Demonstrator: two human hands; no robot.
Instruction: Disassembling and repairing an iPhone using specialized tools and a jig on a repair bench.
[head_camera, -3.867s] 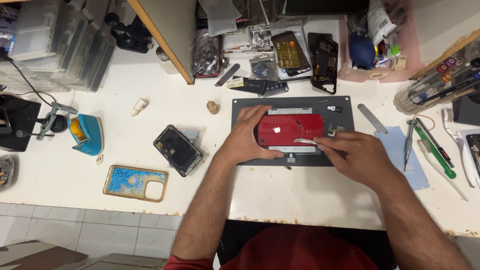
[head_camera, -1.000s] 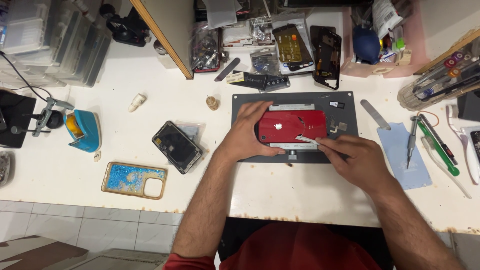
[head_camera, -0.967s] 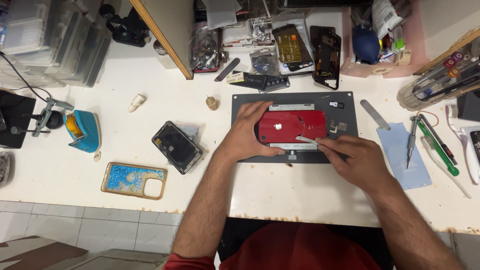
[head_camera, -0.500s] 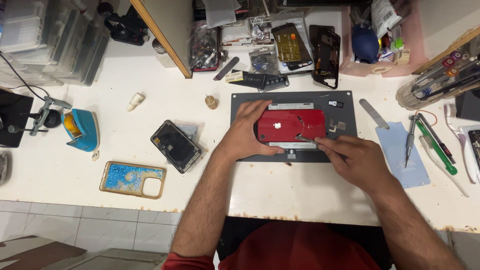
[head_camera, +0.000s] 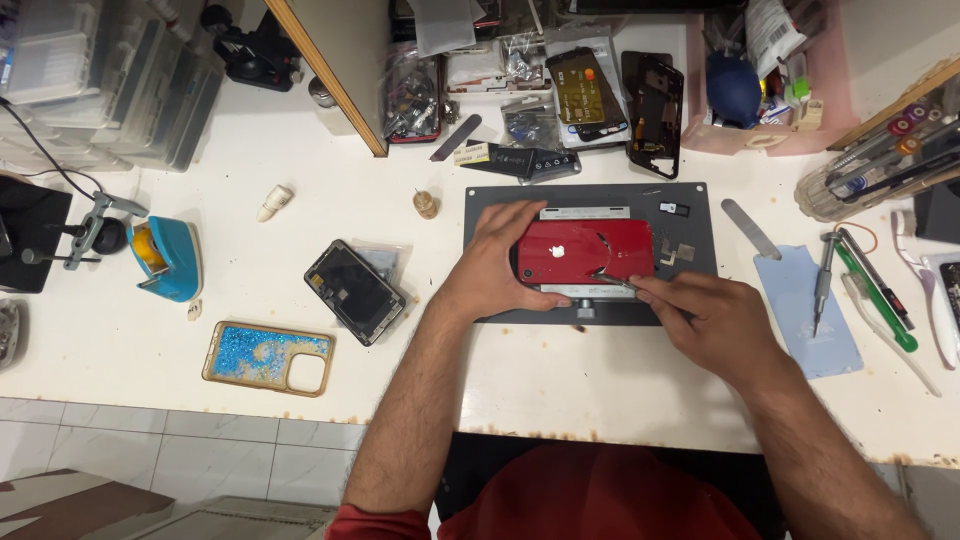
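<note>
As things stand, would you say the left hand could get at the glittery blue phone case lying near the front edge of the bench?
Probably yes. The left hand rests on the red phone, holding nothing, and the blue phone case lies open on the bench to its left. Only the detached black screen sits near that path, and it lies flat.

There is just one camera, and it sits on the person's head. It looks almost straight down at the white bench from above. It is high enough to take in most of the bench top, from the clear boxes at the far left to the pink tray at the far right. The floor tiles show along the bottom edge. Both arms reach up from the bottom of the picture toward the middle.
</note>
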